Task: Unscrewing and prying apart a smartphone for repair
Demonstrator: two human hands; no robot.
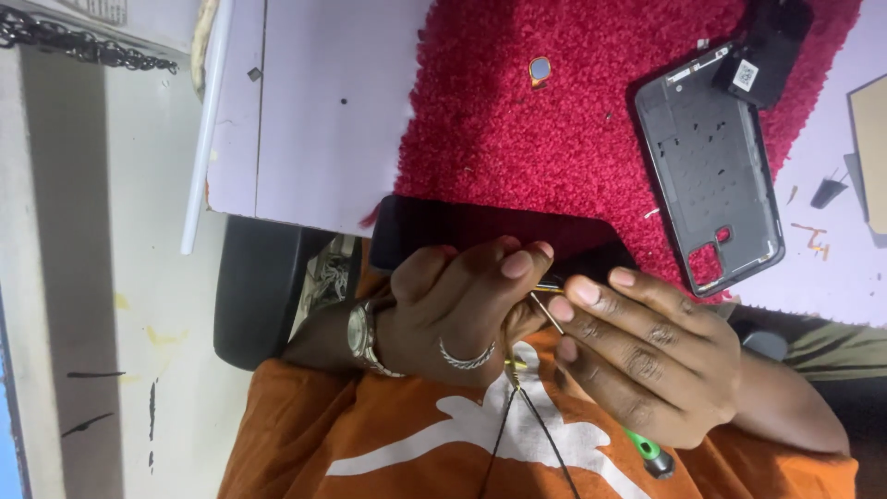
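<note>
Pinching a thin metal tool [547,312], both hands [554,323] curl.

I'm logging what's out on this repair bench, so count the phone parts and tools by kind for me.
Dark phone bodies: 1, held by the left hand and right hand
Grey back covers: 1
Small copper-rimmed parts: 1
Green-handled tools: 1
Total: 4

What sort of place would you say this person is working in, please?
Probably a phone repair bench: an opened phone shell lies on a red mat, loose small parts sit nearby, and both hands hold a dark phone.
</note>
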